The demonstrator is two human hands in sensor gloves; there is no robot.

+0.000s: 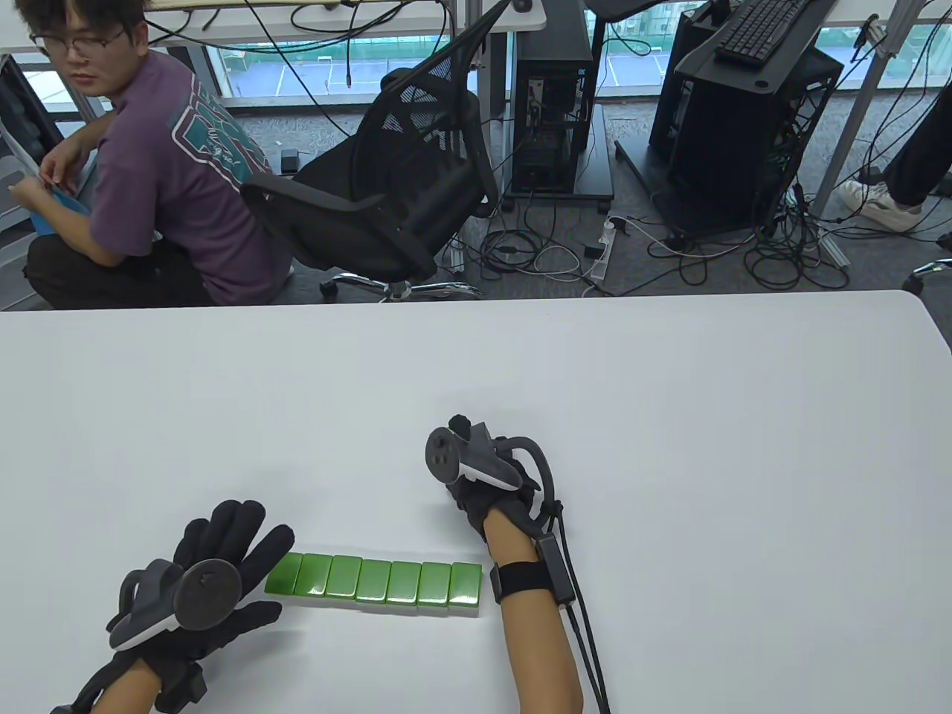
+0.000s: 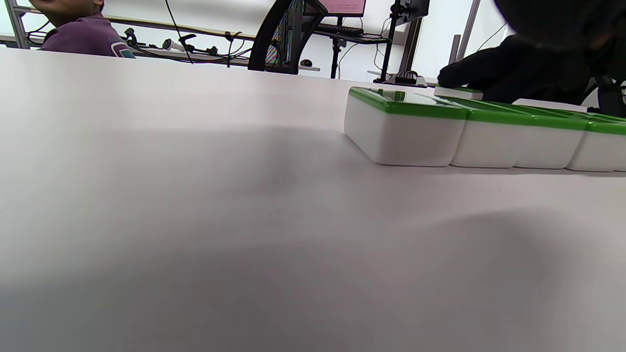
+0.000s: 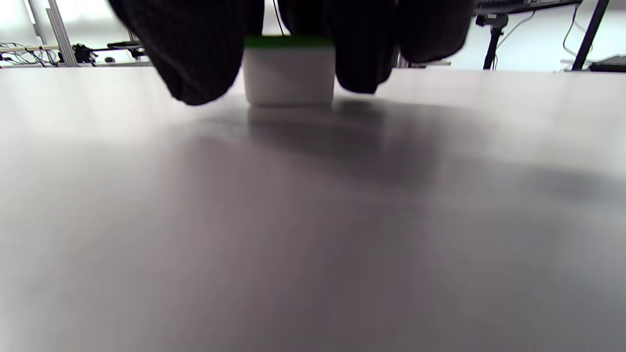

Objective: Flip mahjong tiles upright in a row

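A row of several green-backed mahjong tiles [image 1: 372, 580] lies flat, side by side, near the table's front edge; it also shows in the left wrist view [image 2: 469, 132]. My left hand [image 1: 238, 539] hovers at the row's left end with its fingers spread and holds nothing. My right hand [image 1: 461, 491] rests on the table beyond the row's right end, its fingers hidden under the tracker. In the right wrist view its fingers [image 3: 200, 73] sit on both sides of a single tile [image 3: 288, 73] that lies flat, green side up, apart from the row.
The white table [image 1: 669, 446] stretches wide on all sides of the row. Beyond its far edge are an office chair [image 1: 401, 193], a seated person [image 1: 171, 171] and computer racks with cables on the floor.
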